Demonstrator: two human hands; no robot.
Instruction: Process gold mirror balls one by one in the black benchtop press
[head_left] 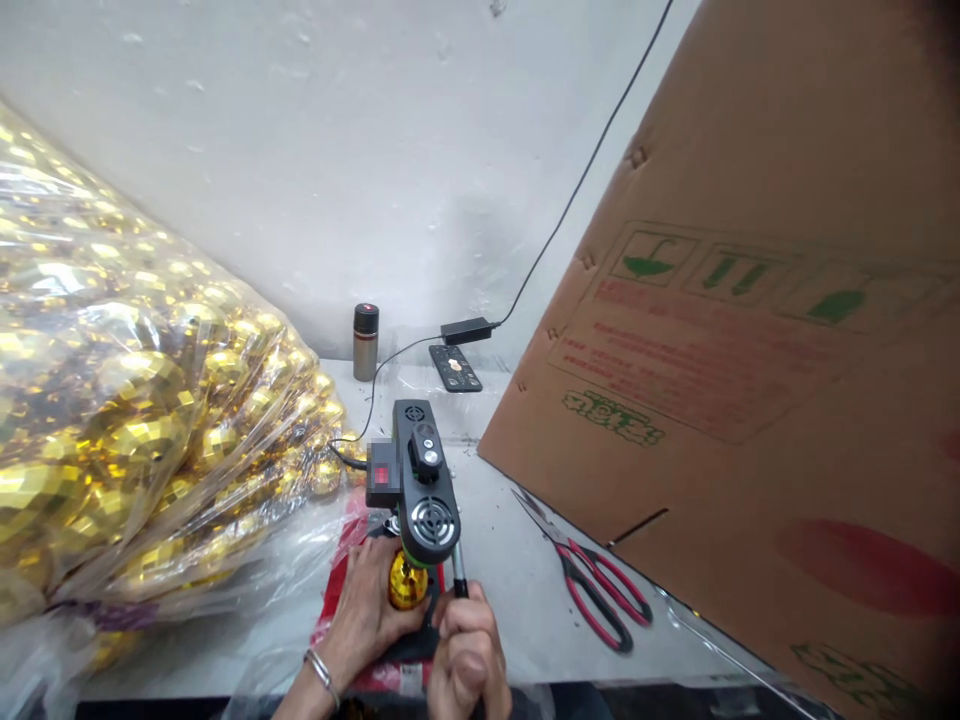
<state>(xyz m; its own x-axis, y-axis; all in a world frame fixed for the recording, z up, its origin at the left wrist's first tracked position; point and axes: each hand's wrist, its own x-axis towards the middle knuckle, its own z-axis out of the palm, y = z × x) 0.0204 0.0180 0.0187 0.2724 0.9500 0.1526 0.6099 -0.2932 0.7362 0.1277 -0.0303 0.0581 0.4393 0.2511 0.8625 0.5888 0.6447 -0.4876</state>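
The left hand holds a gold ball directly beneath the near end of a black machine, thumb on the right of it and fingers on the far left, clamped on it, presumably because a round thing would otherwise roll. The right hand has its fingers curled together around the end of a lever on the machine's right side, which seems placed so each hand has its own job. What the ball rests on is hard to make out, as the hand and machine hide it.

A red sheet lies under the machine, perhaps to protect the table. On the left, a clear bag full of gold balls sits near, likely for easy reach. Scissors lie open on the right (handles towards the person, handy for picking up), beside a big cardboard box.
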